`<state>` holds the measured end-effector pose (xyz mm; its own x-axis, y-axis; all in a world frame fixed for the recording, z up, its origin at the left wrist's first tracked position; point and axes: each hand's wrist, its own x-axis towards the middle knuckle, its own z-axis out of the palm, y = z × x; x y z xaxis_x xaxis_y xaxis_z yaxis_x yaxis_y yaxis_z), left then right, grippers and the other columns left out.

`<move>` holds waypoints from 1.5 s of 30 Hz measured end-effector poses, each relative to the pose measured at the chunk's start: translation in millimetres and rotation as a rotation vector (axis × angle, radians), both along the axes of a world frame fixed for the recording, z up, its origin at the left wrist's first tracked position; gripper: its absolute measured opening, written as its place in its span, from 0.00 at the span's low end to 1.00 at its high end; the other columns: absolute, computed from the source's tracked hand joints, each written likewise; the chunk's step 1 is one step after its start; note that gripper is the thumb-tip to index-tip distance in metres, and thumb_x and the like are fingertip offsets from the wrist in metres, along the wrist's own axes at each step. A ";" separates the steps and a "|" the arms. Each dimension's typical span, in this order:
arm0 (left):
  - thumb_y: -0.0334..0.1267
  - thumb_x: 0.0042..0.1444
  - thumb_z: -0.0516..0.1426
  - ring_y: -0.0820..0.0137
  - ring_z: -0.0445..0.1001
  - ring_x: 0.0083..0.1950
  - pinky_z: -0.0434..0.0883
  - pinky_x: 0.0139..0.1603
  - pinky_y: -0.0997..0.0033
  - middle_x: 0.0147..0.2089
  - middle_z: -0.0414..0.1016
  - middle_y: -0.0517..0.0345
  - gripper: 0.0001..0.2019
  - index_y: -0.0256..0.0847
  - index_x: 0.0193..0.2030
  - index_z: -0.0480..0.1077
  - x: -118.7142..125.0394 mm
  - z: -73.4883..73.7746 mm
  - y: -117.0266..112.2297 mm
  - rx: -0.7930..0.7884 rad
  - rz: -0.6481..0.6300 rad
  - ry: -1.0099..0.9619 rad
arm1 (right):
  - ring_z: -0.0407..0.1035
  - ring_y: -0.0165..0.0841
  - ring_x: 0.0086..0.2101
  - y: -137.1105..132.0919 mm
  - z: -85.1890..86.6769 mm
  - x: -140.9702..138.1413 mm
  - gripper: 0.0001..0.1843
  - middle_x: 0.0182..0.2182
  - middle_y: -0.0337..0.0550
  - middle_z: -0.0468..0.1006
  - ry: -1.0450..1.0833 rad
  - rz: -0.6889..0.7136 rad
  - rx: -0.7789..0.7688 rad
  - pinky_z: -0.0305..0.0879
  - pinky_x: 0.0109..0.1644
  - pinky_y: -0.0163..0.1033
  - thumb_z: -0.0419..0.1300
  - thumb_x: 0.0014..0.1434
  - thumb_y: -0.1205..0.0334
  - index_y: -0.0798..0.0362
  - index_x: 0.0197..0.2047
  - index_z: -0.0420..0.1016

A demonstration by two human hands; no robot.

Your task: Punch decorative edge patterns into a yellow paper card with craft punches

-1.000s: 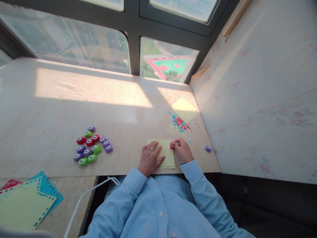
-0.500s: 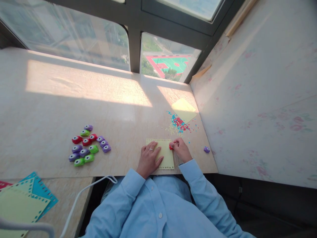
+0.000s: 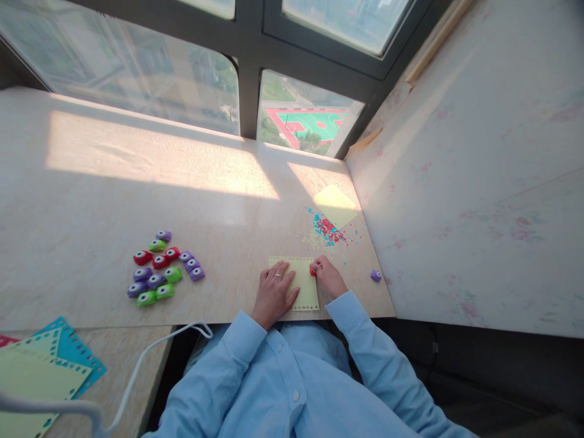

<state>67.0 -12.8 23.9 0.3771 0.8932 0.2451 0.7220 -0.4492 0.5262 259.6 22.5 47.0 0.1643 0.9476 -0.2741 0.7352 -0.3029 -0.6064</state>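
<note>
A yellow sheet of paper (image 3: 302, 286) lies on the tabletop in front of me, with small punched holes along its top and bottom edges. My left hand (image 3: 276, 289) rests flat on its left part, fingers spread, a ring on one finger. At the sheet's right edge my right hand (image 3: 329, 277) is closed around a small red craft punch (image 3: 312, 270). The fingers partly cover the punch, so its jaw is hidden.
Several purple, green and red craft punches (image 3: 156, 280) cluster at left; one purple punch (image 3: 376, 275) sits near the wall. Red and blue paper bits (image 3: 327, 228) lie by another yellow sheet (image 3: 336, 205). Punched coloured sheets (image 3: 41, 377) and a white cable (image 3: 132, 380) are at lower left.
Both hands, the sheet and the red punch keep nearly the same place. The view has turned slightly, shifting the window and the wall a little.
</note>
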 end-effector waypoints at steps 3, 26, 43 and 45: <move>0.43 0.59 0.57 0.55 0.62 0.65 0.61 0.58 0.51 0.62 0.68 0.45 0.16 0.43 0.52 0.70 0.1 -0.5 -0.1 0.007 -0.001 -0.008 | 0.67 0.34 0.28 1.1 -1.7 3.2 0.07 0.23 0.37 0.73 0.021 0.012 0.008 0.57 0.35 0.38 0.55 0.56 0.57 0.49 0.28 0.66; 0.42 0.58 0.57 0.55 0.64 0.63 0.62 0.57 0.51 0.60 0.69 0.45 0.15 0.44 0.51 0.70 1.6 0.0 -0.1 -0.005 0.029 -0.088 | 0.70 0.36 0.27 4.9 -24.4 19.7 0.13 0.22 0.38 0.76 0.161 -0.072 0.067 0.64 0.35 0.41 0.59 0.51 0.50 0.50 0.32 0.67; 0.39 0.57 0.59 0.58 0.68 0.60 0.63 0.56 0.53 0.57 0.73 0.48 0.10 0.41 0.45 0.74 2.7 -12.5 4.3 0.069 0.046 -0.079 | 0.67 0.38 0.29 -15.3 -25.0 7.2 0.21 0.26 0.45 0.76 -0.078 -0.189 0.373 0.57 0.34 0.39 0.48 0.61 0.45 0.49 0.26 0.70; 0.38 0.57 0.59 0.60 0.68 0.60 0.63 0.56 0.55 0.56 0.74 0.49 0.10 0.41 0.45 0.75 2.6 -11.9 4.7 0.057 0.053 -0.096 | 0.66 0.38 0.29 -15.6 -27.0 8.0 0.23 0.27 0.46 0.76 -0.118 -0.210 0.389 0.56 0.34 0.39 0.47 0.61 0.45 0.50 0.27 0.71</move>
<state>69.6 -8.1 12.0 0.3021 0.8948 0.3286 0.6933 -0.4429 0.5685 267.6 6.9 20.0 0.3730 0.9190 0.1277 0.7528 -0.2193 -0.6206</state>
